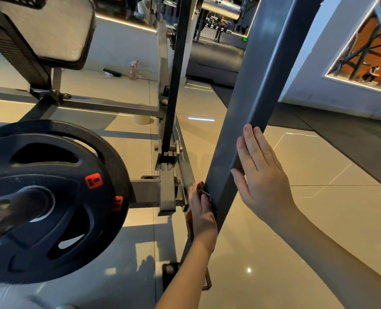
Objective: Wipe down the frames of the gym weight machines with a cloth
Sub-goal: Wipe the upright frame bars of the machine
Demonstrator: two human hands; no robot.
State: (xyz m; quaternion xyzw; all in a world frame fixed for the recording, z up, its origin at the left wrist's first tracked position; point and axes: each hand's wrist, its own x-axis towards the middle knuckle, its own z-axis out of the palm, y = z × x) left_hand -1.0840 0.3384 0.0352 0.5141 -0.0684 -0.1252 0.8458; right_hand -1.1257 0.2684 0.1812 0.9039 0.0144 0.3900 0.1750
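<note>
A glossy pale tiled floor (pixel 307 219) fills the gym, with a black mat (pixel 341 134) farther back and a spray bottle (pixel 133 70) standing on the tiles by the far wall. A grey slanted beam (pixel 258 85) of the weight machine frame runs up through the middle. The left hand (pixel 201 216) holds a dark reddish cloth (pixel 204 188), bunched under its fingers and pressed against the beam's left face low down. The right hand (pixel 261 175) lies flat on the beam's right edge higher up, fingers straight and close together. To the left, a black weight plate (pixel 51 197) sits on a bar, below a padded rest (pixel 51 30).
</note>
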